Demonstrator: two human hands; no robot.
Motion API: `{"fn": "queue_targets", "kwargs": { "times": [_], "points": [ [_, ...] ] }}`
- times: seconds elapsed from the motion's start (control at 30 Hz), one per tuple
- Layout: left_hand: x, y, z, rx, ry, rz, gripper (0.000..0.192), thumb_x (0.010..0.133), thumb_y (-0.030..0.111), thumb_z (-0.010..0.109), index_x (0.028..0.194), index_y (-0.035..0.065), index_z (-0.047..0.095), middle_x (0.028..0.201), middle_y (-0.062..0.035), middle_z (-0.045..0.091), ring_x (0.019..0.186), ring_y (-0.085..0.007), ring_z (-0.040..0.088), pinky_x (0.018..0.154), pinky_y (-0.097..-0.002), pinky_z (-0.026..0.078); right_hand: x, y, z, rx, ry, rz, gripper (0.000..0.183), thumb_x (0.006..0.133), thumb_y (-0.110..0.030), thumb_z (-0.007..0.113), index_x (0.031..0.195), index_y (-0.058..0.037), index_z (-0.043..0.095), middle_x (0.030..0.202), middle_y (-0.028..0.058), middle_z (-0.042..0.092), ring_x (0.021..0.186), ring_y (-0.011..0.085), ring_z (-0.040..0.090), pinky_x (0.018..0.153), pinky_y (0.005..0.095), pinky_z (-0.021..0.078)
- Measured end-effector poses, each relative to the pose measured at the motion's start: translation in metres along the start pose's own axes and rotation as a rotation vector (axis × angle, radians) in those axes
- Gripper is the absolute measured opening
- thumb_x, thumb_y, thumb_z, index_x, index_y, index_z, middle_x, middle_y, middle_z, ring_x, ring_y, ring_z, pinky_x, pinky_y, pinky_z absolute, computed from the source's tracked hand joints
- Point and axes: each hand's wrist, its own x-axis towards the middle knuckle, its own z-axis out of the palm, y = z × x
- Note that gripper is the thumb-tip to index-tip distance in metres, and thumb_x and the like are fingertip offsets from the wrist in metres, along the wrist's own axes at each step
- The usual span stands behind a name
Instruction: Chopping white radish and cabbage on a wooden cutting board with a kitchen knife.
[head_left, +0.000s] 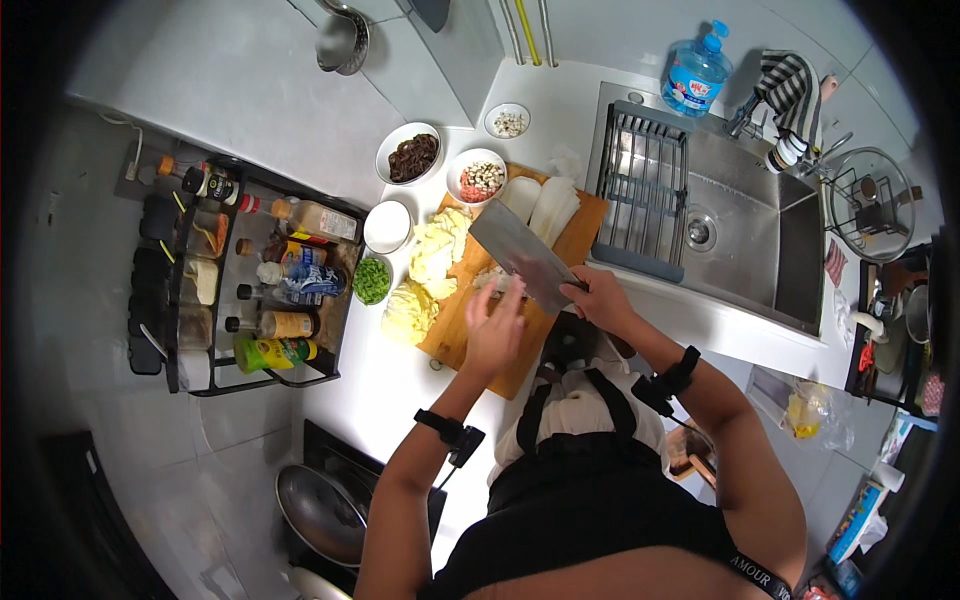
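My right hand (600, 300) grips the handle of a wide cleaver (517, 251), its blade slanting up and left over a wooden cutting board (469, 352). My left hand (495, 330) has its fingers apart near the blade, beside a small pile of chopped whitish food (491, 281); whether the fingertips touch it I cannot tell. Pale napa cabbage stalks (553, 210) lie at the board's far end. Yellow cabbage leaves (439, 244) rest along its left side, with more leaves (409, 313) nearer to me.
Beyond the board stand a bowl of minced meat (480, 180), a bowl of dark strips (412, 157) and a small dish (508, 121). Chopped green herbs (371, 281) and a white bowl (387, 226) sit left. A seasoning rack (277, 382), steel sink (742, 277) and wok (322, 514) surround the counter.
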Motion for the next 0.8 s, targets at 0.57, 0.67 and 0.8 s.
{"fn": "queue_targets", "kwargs": {
  "times": [0.57,0.67,0.8],
  "points": [
    [0.020,-0.033,-0.002,-0.741,0.260,-0.467,0.035,0.094,0.010,0.054,0.127,-0.0033,0.054,0.120,-0.0228,0.058,0.119,-0.0327,0.054,0.098,-0.0395,0.044,-0.003,0.007,-0.045,0.164,0.212,0.067,0.014,0.088,-0.010,0.064,0.095,0.0021,0.064,0.063,0.0032,0.059,0.048,0.0087,0.052,0.046,0.0265,0.0422],
    [0.039,-0.027,-0.009,-0.486,0.412,-0.374,0.020,0.086,0.003,0.065,0.106,0.0011,0.066,0.098,-0.0125,0.066,0.091,-0.0231,0.063,0.080,-0.0315,0.051,-0.008,0.012,-0.065,0.154,0.340,0.072,0.012,0.088,-0.010,0.064,0.091,0.0017,0.063,0.061,0.0025,0.056,0.047,0.0080,0.051,0.044,0.0256,0.0391],
    [0.036,-0.031,0.005,-0.122,0.354,-0.175,0.013,0.079,0.001,0.066,0.088,0.0086,0.070,0.104,-0.0071,0.064,0.095,-0.0264,0.059,0.084,-0.0372,0.045,-0.014,0.022,-0.082,0.305,0.455,0.049,0.011,0.090,-0.011,0.064,0.093,-0.0005,0.063,0.060,-0.0001,0.054,0.048,0.0063,0.050,0.043,0.0232,0.0374]
  ]
}}
